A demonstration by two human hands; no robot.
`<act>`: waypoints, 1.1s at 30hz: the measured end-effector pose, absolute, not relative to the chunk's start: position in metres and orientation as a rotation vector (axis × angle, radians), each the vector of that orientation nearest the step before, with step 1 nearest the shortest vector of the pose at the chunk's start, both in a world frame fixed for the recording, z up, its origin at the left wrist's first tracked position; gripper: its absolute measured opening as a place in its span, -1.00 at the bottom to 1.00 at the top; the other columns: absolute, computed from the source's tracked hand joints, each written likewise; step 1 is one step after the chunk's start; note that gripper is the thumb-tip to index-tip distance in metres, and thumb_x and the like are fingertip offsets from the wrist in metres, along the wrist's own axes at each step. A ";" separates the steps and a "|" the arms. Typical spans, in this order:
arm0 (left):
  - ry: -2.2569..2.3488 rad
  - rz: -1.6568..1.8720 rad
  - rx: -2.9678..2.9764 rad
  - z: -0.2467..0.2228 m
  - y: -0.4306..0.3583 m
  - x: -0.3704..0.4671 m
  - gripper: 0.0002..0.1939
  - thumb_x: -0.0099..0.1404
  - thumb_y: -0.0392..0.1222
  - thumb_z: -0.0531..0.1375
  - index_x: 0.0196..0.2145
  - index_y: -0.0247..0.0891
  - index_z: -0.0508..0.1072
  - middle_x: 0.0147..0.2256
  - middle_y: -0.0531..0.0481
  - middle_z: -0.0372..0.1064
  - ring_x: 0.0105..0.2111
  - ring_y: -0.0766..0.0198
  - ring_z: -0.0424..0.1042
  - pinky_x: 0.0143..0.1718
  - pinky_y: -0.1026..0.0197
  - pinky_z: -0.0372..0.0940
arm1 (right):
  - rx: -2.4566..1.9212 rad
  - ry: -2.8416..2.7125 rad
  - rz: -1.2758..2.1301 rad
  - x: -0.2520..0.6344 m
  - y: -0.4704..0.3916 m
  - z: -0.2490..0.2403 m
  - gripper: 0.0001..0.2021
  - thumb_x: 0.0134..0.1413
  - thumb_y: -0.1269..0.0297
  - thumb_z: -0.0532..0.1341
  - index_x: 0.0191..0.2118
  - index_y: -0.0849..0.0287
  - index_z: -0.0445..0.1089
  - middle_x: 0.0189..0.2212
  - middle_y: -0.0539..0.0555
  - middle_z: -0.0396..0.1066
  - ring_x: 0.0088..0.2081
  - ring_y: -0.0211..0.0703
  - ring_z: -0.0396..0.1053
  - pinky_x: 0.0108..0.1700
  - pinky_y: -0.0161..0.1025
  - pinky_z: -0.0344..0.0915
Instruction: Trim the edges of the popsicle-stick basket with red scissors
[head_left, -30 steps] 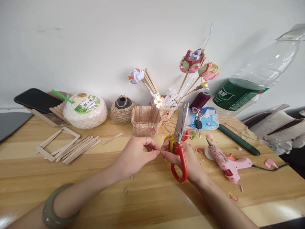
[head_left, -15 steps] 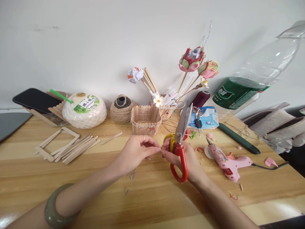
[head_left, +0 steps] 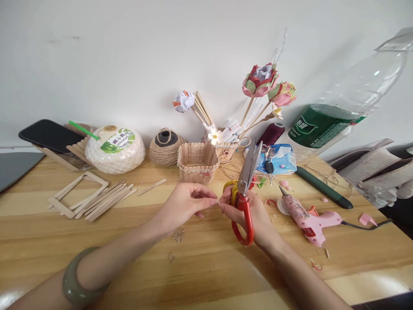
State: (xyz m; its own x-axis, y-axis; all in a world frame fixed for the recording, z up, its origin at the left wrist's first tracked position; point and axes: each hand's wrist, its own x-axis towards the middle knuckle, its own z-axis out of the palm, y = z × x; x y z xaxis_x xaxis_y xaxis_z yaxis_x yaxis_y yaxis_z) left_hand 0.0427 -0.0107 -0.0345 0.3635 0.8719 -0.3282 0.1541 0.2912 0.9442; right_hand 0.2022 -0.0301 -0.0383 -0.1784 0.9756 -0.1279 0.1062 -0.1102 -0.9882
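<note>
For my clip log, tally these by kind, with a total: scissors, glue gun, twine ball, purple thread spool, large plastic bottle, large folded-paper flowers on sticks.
Scissors: 1
Glue gun: 1
Twine ball: 1
Purple thread spool: 1
Large plastic bottle: 1
Large folded-paper flowers: 3
Total: 8

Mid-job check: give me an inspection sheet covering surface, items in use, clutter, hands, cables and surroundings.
Surface: wooden tabletop, small scraps at right; liquid: nothing seen.
Items in use: scissors, blades pointing up, at the right hand.
Clutter: loose craft sticks at left; glue gun lying on its side at right; keys on a blue packet.
Hands: right hooked through the scissors; left hand pinching close to it, anything pinched too small to identify.
Cables: dark cord from the glue gun, far end unclear.
Surroundings: pale wall behind; other people: nothing seen.
</note>
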 end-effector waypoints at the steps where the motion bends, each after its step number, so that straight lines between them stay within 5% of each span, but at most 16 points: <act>1: 1.122 0.628 1.207 -0.034 -0.011 0.043 -0.90 0.05 -0.19 0.23 -0.45 -0.25 0.50 -0.44 0.04 0.45 -0.45 0.36 0.36 -0.51 0.36 0.26 | -1.284 -1.355 1.396 0.202 -0.030 -0.038 -0.76 -0.23 0.23 0.28 -0.48 0.15 0.19 -0.60 -0.10 0.21 -0.57 -0.32 0.14 -0.53 -0.33 0.05; 14: 1.212 0.609 1.527 -0.029 -0.010 0.039 -0.88 0.03 -0.21 0.18 -0.48 -0.27 0.51 -0.48 0.03 0.48 -0.43 0.28 0.38 -0.39 0.28 0.24 | -1.288 -1.407 1.378 0.201 -0.030 -0.039 -0.76 -0.24 0.20 0.27 -0.52 0.15 0.17 -0.61 -0.10 0.18 -0.58 -0.33 0.11 -0.54 -0.34 0.05; 33: 1.143 0.527 1.453 -0.025 -0.007 0.037 -0.90 0.04 -0.20 0.19 -0.50 -0.27 0.48 -0.55 0.07 0.41 -0.51 0.34 0.34 -0.47 0.30 0.22 | -1.292 -1.429 1.395 0.203 -0.030 -0.038 -0.75 -0.25 0.18 0.30 -0.51 0.16 0.20 -0.61 -0.10 0.20 -0.57 -0.32 0.13 -0.53 -0.33 0.09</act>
State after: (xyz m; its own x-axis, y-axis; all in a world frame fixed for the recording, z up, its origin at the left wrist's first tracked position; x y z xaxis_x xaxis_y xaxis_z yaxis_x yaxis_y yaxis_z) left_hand 0.0367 -0.0070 -0.0254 0.4232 0.8618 -0.2797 0.3467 0.1312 0.9288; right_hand 0.2028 -0.0302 -0.0381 -0.2141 0.9677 -0.1332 0.1565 -0.1006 -0.9825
